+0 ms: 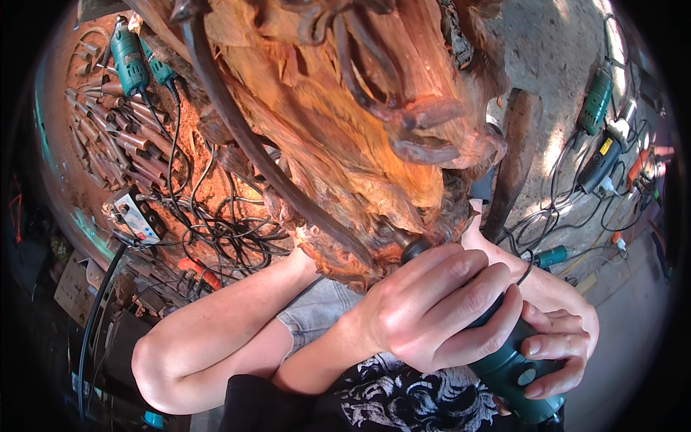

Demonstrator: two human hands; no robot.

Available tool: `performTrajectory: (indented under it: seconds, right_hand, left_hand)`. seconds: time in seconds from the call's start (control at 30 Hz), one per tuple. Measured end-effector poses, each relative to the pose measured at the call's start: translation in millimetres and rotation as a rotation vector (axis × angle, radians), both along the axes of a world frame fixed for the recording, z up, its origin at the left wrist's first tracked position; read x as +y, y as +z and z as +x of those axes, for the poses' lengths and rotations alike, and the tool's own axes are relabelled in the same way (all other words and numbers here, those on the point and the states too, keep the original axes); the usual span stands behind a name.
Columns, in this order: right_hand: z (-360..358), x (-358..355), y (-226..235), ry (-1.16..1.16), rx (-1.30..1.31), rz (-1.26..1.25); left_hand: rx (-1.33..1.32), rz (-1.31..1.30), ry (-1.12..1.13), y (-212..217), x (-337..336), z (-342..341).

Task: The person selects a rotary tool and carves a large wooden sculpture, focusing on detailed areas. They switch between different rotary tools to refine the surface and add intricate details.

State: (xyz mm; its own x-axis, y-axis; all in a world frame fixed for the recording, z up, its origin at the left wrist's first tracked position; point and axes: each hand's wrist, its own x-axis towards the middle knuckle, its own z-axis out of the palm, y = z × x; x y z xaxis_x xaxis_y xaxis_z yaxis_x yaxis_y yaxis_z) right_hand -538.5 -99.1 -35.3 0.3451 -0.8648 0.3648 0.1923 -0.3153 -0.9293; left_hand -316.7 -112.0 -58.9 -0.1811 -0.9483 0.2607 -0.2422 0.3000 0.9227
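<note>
My left hand (425, 309) wraps over the front of a green hand-held rotary grinder (507, 371). My right hand (565, 338) grips the rear of the grinder's body, fingers curled under it. The tool's dark nose (414, 248) is pressed against the lower edge of a large reddish-brown carved wood root (345, 144), which fills the upper middle of the view. The cutting tip itself is hidden against the wood. A bare bent knee (155, 360) and grey shorts (313, 313) show to the left of my hands.
A tangle of black cables (230, 230) lies on the sawdust-covered ground at left, beside a small white control box (137, 216) and a row of metal chisels (108, 137). More green power tools lie at top left (129, 61) and at right (597, 101).
</note>
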Motion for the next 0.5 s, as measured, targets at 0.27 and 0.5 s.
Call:
performTrajectory:
  seconds: [0.27,0.5]
  right_hand:
    - [0.0,0.2,-6.4,0.023,-0.007,-0.062]
    - [3.2,-3.6,-15.6,0.070,-0.047,-0.109]
  left_hand:
    - [-0.026,0.004,0.028,-2.8,-1.9,-1.0]
    - [-0.051,-0.047,0.092,-7.4,-0.1,-3.5]
